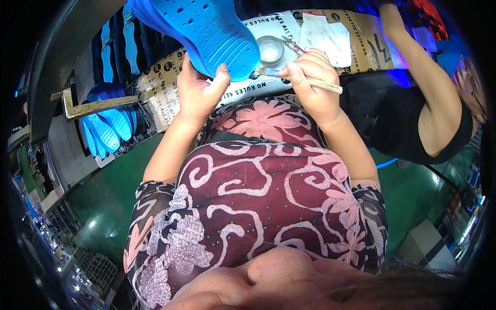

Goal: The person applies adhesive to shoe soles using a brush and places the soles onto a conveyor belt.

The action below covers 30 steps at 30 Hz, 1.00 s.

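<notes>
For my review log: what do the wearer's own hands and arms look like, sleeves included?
The left hand and right hand are bare, with no gloves or wristbands visible. The forearms are uncovered. Dark, sheer-looking sleeves end around the elbows, patterned with pale scrolls and pinkish shapes.

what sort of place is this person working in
Probably a footwear workshop or factory: the left hand holds a blue sole, the right hand holds a brush, and more blue soles sit at the left.
</notes>
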Available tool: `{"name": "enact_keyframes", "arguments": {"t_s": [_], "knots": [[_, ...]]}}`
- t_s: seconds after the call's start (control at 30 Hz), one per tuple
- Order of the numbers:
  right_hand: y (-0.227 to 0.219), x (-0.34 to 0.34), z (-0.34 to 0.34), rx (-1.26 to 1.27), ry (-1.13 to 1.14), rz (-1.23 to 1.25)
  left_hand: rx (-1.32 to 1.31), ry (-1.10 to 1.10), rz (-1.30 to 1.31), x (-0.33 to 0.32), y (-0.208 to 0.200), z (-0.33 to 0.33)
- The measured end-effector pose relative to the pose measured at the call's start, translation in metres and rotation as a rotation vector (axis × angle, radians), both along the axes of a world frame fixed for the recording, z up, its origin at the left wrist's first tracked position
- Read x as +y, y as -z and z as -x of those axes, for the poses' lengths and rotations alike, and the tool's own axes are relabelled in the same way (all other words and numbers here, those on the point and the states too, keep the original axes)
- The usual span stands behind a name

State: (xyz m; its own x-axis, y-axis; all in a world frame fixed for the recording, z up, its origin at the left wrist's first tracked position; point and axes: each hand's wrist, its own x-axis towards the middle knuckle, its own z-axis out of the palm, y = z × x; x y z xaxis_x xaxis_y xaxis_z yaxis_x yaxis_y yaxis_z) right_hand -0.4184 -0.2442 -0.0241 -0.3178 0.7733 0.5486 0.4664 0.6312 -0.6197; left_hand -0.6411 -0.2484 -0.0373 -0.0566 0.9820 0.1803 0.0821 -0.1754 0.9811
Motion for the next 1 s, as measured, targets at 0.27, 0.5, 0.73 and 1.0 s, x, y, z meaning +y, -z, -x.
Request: {"name": "enact_keyframes", "arguments": {"t_s": [0.27,0.5,0.73,1.0], "knots": [[0.006,-0.008,-0.025,0.115,0.145,-0.015,0.068,-0.02,-0.052,0.005,-0.006,0.004],[0.025,-0.015,-0.046,0.331,0.261,0.013,-0.073,0.375,0.096,0.013,-0.072,0.015],[0.032,-0.041,-0.042,0.409,0.411,0.062,-0.006,0.955,0.158,0.092,-0.139,-0.078],[0.022,-0.045,-0.033,0.55,0.458,0.235,-0.554,1.011,0.109,0.251,-0.234,-0.185]]}}
